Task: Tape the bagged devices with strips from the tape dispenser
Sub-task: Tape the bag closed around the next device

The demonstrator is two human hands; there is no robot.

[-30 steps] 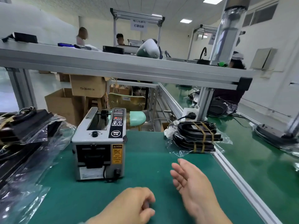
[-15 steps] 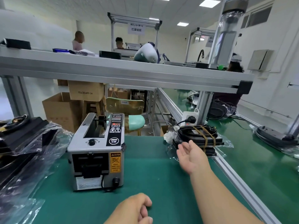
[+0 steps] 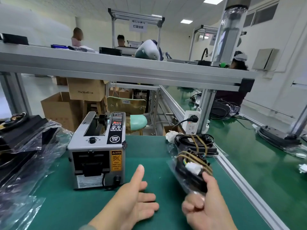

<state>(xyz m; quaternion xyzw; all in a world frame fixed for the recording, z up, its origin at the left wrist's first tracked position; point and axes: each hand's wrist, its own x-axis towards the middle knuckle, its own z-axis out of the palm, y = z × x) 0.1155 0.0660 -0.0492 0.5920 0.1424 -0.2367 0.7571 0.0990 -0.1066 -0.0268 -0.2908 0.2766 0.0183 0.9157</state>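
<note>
The right hand [image 3: 206, 201] has its grip closed around one bagged device [image 3: 191, 170], held above the desk [image 3: 149, 146] with its long axis pointing away from the person. The tape dispenser [image 3: 98, 151] stands to its left. The left hand [image 3: 136, 201], open and empty, is nearer to it.

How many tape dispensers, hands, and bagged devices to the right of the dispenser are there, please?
Tape dispenser: 1
Bagged devices right of it: 2, the held bagged device and the lying bagged device behind it
Hands: 2, the left hand and the right hand
Total: 5
</note>
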